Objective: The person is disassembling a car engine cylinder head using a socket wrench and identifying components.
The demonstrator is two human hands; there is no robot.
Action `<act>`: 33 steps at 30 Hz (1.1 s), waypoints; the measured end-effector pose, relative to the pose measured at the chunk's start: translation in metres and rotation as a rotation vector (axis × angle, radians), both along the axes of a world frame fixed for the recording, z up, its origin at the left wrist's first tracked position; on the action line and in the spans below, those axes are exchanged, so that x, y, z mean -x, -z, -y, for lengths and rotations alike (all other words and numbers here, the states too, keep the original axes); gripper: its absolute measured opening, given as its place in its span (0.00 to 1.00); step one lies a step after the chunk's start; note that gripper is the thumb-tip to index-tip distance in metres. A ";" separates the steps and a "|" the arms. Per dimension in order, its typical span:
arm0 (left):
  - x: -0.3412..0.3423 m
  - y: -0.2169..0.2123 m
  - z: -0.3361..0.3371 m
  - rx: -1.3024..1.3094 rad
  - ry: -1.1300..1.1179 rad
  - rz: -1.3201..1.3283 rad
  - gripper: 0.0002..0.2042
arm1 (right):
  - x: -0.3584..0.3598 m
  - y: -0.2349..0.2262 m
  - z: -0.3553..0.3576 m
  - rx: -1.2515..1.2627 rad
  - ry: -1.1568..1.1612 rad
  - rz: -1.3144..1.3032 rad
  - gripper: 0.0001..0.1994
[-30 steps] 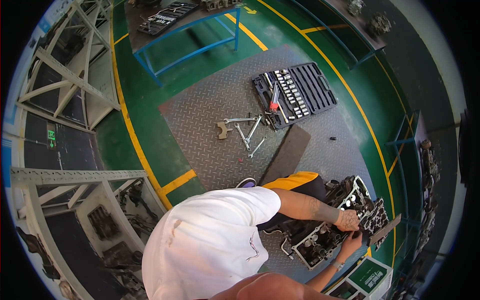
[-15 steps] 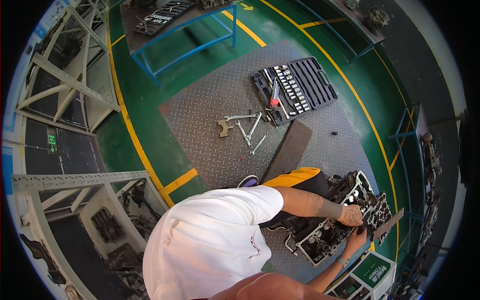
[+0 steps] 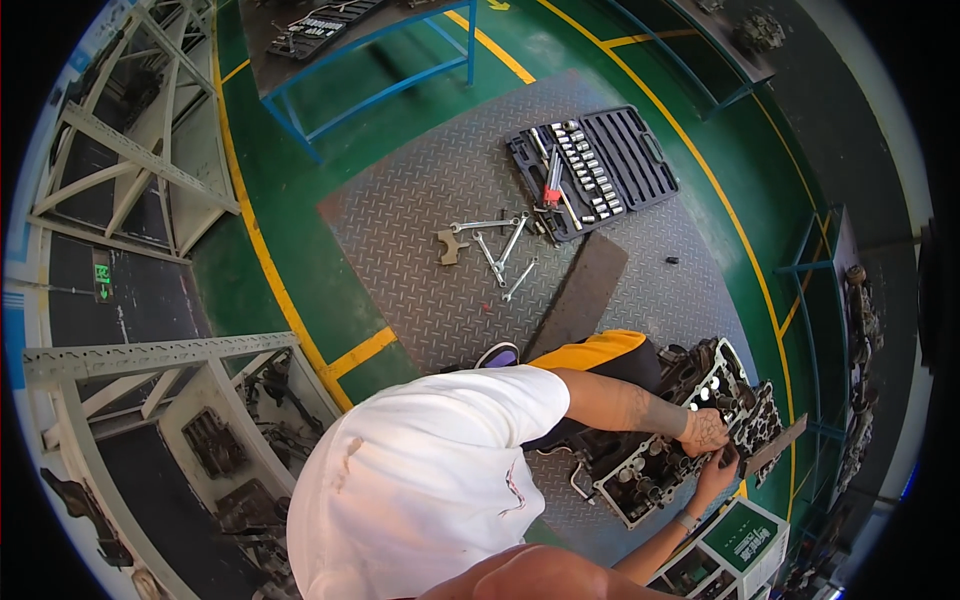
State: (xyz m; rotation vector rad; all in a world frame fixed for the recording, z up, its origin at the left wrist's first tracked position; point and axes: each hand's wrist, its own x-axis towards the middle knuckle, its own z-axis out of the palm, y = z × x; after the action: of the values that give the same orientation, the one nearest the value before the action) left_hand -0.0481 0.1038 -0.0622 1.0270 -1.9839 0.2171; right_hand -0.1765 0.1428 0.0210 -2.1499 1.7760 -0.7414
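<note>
A metal engine cylinder head [image 3: 640, 478] lies on the steel plate floor, its round valve parts facing up. My left hand [image 3: 704, 431], on the tattooed arm, is closed over the far part of it, fingers curled downward. Just below, my right hand [image 3: 718, 473], with a watch on the wrist, has its fingers bent together against the same spot. Whatever the two hands hold between them is too small and covered to make out. A second, dark engine casting [image 3: 757, 425] with many openings sits right beside my hands, a flat brown bar [image 3: 778, 449] across its edge.
An open socket set case [image 3: 592, 172] lies ahead, with several wrenches [image 3: 492, 258] and a notched metal block [image 3: 450, 247] near it. A brown plank [image 3: 580, 290] rests by my knee. A green-and-white box [image 3: 745, 540] stands near my right arm. Blue-framed benches [image 3: 390, 110] and grey racks [image 3: 160, 352] surround.
The right hand has shifted slightly up against the left, its fingers changing their hold a little. The left hand stays in nearly the same place.
</note>
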 end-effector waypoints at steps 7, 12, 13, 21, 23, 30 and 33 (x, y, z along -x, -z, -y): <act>-0.002 -0.002 -0.001 -0.114 0.176 -0.045 0.10 | 0.008 0.004 0.003 0.022 -0.099 -0.162 0.10; -0.007 0.000 -0.003 -0.104 0.178 0.119 0.11 | 0.008 0.008 0.004 -0.033 0.068 -0.191 0.13; -0.007 0.001 -0.003 -0.046 0.157 0.062 0.11 | 0.007 0.008 0.004 -0.069 0.060 -0.202 0.13; -0.010 0.003 -0.003 -0.125 0.181 0.170 0.10 | 0.000 0.004 -0.005 0.000 0.057 -0.016 0.10; -0.010 0.002 -0.003 0.058 0.136 0.201 0.09 | -0.001 0.002 -0.006 -0.006 0.013 -0.164 0.11; -0.006 -0.008 -0.002 -0.156 0.214 0.037 0.08 | -0.006 0.005 -0.006 0.113 -0.044 -0.025 0.10; -0.006 -0.012 -0.005 -0.147 0.210 0.017 0.08 | -0.002 0.004 -0.006 -0.039 0.052 -0.110 0.12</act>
State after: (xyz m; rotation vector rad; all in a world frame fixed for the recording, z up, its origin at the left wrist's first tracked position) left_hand -0.0416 0.1092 -0.0501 0.9004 -2.1311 -0.0348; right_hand -0.1741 0.1492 0.0169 -2.1649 1.8917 -0.6051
